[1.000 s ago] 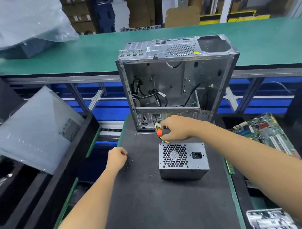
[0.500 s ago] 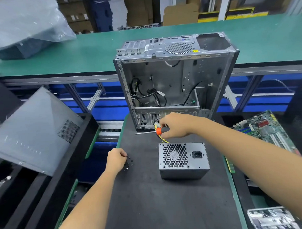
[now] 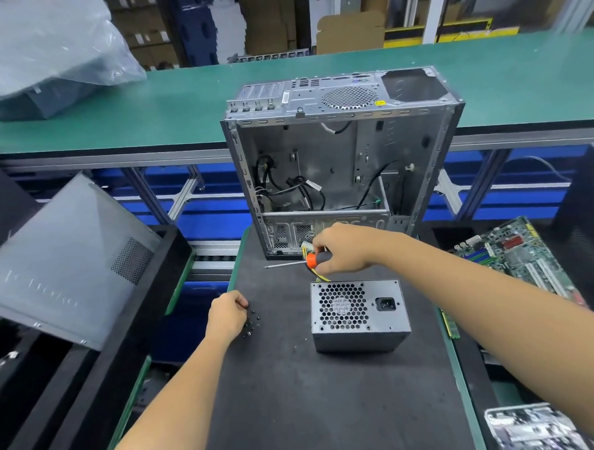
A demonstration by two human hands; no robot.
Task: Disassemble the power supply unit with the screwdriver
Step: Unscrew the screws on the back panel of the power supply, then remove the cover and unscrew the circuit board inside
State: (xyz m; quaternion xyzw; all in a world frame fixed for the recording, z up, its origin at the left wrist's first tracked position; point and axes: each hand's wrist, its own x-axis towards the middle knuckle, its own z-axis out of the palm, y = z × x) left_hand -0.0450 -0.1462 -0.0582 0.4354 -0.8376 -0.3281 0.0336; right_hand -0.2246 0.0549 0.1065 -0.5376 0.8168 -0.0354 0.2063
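Note:
The grey power supply unit (image 3: 358, 315) lies on the black mat (image 3: 294, 393), its honeycomb fan grille and power socket facing me. Yellow wires run from its far edge toward my right hand (image 3: 343, 248). That hand hovers just behind the unit and grips a screwdriver (image 3: 298, 262) with an orange and black handle, its shaft pointing left. My left hand (image 3: 226, 316) rests on the mat to the left of the unit, fingers curled beside several small black screws (image 3: 253, 322).
An open, stripped computer case (image 3: 340, 162) stands upright at the mat's far end. A grey side panel (image 3: 64, 263) leans in a black bin at left. A motherboard (image 3: 515, 254) lies at right. A green bench (image 3: 150, 108) runs behind.
Both hands stay nearly where they were. The right hand with the screwdriver has shifted slightly, and the left hand has drawn a little nearer the screws.

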